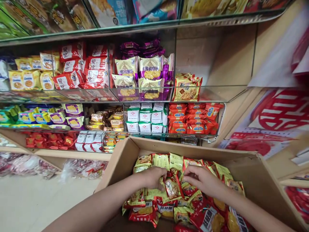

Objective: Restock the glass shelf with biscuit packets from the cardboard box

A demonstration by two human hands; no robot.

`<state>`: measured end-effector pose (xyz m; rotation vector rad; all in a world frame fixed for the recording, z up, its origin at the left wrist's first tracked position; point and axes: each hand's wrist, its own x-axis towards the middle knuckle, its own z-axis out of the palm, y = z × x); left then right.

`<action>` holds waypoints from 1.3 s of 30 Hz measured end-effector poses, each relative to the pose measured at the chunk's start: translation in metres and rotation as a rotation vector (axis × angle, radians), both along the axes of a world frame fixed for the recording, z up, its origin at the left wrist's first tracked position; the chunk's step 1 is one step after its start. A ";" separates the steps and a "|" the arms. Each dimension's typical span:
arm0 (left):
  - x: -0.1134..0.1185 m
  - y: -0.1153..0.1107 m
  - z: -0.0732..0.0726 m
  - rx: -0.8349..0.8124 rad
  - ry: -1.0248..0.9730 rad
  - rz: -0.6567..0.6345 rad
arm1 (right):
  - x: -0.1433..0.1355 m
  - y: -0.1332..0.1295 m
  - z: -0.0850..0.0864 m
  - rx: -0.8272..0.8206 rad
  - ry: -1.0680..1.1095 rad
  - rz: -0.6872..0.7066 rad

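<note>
A cardboard box (251, 174) holds many red and yellow wrapped snack packets (166, 209). Inside it, my left hand (154, 178) has its fingers curled at the edge of a packet (172, 188) near the middle of the pile. To the right of that packet, my right hand (199, 178) is bent over the pile, fingertips close to a yellow packet; whether it grips anything is too small to tell. Similar red and yellow packets (187, 88) stand upright in a shelf compartment beyond the box.
Glass-fronted shelves (145, 96) of wrapped snacks rise behind the box. Orange-red packets (177, 119) and white-green packets (145, 117) fill lower compartments. Plastic-wrapped goods (82, 167) lie low at the left. Red and white printed sheets (277, 112) hang at the right.
</note>
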<state>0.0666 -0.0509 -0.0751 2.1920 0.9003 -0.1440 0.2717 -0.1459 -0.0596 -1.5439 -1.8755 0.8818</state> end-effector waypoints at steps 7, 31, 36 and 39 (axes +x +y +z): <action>0.020 -0.013 0.027 -0.226 -0.513 0.411 | -0.012 0.003 -0.023 -0.164 0.605 -0.139; 0.068 -0.027 0.056 -0.017 -1.037 0.665 | -0.021 0.032 0.021 0.299 0.401 -0.870; 0.070 -0.027 0.057 0.124 -0.974 0.622 | -0.012 0.030 0.025 0.274 0.338 -0.909; 0.070 -0.024 0.057 0.177 -0.978 0.635 | -0.011 0.031 0.025 0.195 0.571 -0.885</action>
